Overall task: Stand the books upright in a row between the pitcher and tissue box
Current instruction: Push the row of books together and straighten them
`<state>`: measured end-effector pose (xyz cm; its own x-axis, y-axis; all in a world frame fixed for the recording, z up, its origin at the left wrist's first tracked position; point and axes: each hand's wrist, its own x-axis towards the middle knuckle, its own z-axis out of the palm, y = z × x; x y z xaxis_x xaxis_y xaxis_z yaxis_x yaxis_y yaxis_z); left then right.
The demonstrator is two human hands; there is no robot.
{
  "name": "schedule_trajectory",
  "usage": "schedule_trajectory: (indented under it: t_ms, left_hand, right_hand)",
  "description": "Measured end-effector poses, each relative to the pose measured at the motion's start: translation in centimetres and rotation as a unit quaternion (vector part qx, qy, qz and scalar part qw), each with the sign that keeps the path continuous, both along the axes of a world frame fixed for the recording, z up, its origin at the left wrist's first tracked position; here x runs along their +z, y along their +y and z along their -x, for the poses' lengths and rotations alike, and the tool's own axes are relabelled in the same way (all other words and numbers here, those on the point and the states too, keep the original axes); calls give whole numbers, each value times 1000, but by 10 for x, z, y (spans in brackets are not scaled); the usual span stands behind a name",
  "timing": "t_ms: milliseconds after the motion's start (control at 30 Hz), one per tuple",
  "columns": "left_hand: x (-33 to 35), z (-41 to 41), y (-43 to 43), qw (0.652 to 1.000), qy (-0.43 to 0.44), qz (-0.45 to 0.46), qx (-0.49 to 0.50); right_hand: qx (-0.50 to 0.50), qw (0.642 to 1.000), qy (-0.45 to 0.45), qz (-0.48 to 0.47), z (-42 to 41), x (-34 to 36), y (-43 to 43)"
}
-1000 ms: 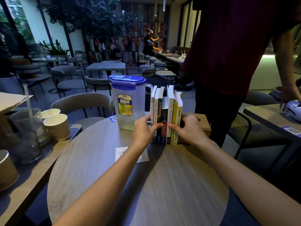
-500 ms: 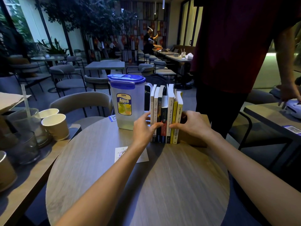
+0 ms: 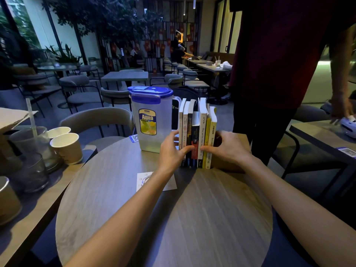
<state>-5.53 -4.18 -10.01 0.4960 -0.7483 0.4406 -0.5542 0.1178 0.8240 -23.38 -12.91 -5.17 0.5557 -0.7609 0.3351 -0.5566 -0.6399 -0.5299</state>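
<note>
- Far left of frame: paper cups (image 3: 66, 147) and glasses on a side table, well apart from the work (not part of the job).
- Centre, a bit left: pitcher (image 3: 152, 122) w/ blue lid stands upright on the round table (image 3: 173, 218); a paper slip (image 3: 169, 185) lies near the left wrist.
- Left hand (image 3: 171, 153) curls round the left end of the books (image 3: 196, 135), thumb across the spines, fingers tucked between pitcher and first book; partly closed, pressing rather than lifting.
- Books: upright in a row at centre frame, spines facing the camera.
- Right hand (image 3: 227, 149) cups the right end, thumb on the yellow spine, fingers behind.
- Tissue box (image 3: 238, 166): mostly hidden under the right hand, just right of the books.
- Step, I'd say: final squaring-up. Next: check the row stands, then ease both hands off slowly.
</note>
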Motion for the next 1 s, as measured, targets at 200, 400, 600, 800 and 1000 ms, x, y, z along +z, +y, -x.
schedule_trajectory:
  t_ms: [200, 400, 600, 800, 1000]
  left_hand:
    - [1, 1, 0, 1000, 4, -2, 8]
    - [0, -1, -1, 1000, 6, -8, 13]
    - [-1, -2, -2, 1000, 12, -9, 7]
    - [-1, -2, -1, 1000, 13, -6, 4]
    - [-7, 6, 1, 999, 28, -10, 25]
  right_hand:
    - [10, 1000, -7, -2, 0, 0, -1]
    - [12, 999, 49, -18, 5, 6, -8]
    - [27, 992, 103, -61, 4, 29, -15]
    - [29, 987, 138, -76, 0, 31, -23]
    - [98, 964, 145, -202, 12, 48, -43]
